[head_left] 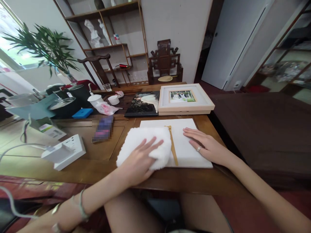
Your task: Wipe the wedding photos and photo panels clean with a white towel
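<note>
L hand [141, 158] spread on white cloth [130, 142]; R hand [205, 146] flat on white board [188, 155]. I'd brace w/ R, press lightly nr gold strip [173, 145].

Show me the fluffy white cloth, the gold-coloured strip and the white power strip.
White cloth [135, 138], head view: its fluffy upper left.
Gold-coloured strip [172, 146], head view: its middle.
Power strip [75, 147], head view: its socket face.

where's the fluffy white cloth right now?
In the head view, the fluffy white cloth lies just left of centre, under the left hand and over the left part of the white panel on the wooden table.
</note>
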`<state>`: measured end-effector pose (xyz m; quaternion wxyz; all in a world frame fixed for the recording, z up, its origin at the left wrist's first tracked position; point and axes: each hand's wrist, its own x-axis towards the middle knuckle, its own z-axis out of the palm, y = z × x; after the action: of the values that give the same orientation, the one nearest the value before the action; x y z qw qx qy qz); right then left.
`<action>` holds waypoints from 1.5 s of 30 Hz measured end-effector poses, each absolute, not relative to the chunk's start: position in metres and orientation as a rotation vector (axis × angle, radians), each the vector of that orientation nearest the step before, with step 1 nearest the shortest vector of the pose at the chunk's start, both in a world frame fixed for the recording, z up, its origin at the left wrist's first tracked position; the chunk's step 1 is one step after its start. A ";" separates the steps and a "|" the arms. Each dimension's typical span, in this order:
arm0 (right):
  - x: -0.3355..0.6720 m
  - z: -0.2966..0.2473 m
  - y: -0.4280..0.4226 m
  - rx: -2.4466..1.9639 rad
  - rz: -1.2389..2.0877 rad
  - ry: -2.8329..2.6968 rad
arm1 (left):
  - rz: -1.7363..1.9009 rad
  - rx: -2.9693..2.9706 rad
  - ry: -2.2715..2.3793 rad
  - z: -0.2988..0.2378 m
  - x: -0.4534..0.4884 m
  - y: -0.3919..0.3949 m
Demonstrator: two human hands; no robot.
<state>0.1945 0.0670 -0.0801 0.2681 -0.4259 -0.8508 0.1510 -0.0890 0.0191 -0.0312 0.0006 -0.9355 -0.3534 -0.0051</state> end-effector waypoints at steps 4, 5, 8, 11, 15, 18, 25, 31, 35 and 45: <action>0.195 -0.080 0.067 -1.147 0.434 -2.285 | -0.009 -2.851 -1.233 -0.032 -0.092 0.070; 0.195 -0.080 0.068 -1.144 0.441 -2.277 | -0.029 -2.817 -1.255 -0.034 -0.093 0.081; 0.195 -0.080 0.068 -1.137 0.452 -2.271 | -0.049 -2.718 -1.334 -0.039 -0.094 0.099; 0.196 -0.080 0.069 -1.135 0.461 -2.282 | 0.006 -2.673 -1.391 -0.039 -0.090 0.092; 0.197 -0.081 0.069 -1.115 0.497 -2.275 | 0.052 -2.734 -1.395 -0.034 -0.079 0.047; 0.198 -0.081 0.069 -1.107 0.516 -2.278 | -0.053 -2.854 -1.243 -0.033 -0.072 0.004; 0.199 -0.079 0.068 -1.090 0.518 -2.275 | -0.182 -2.987 -0.906 -0.037 -0.060 -0.022; 0.198 -0.078 0.068 -1.115 0.526 -2.274 | 0.029 -2.883 -1.247 -0.023 -0.045 0.035; 0.198 -0.079 0.068 -1.116 0.514 -2.273 | 0.031 -2.774 -1.274 -0.029 -0.028 0.069; 0.198 -0.079 0.068 -1.112 0.474 -2.275 | 0.066 -2.703 -1.160 -0.040 0.004 -0.005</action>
<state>0.1975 0.0683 -0.0792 0.2790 -0.4145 -0.8480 0.1769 0.0044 -0.0046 -0.0398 0.0995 -0.9142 -0.3923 0.0223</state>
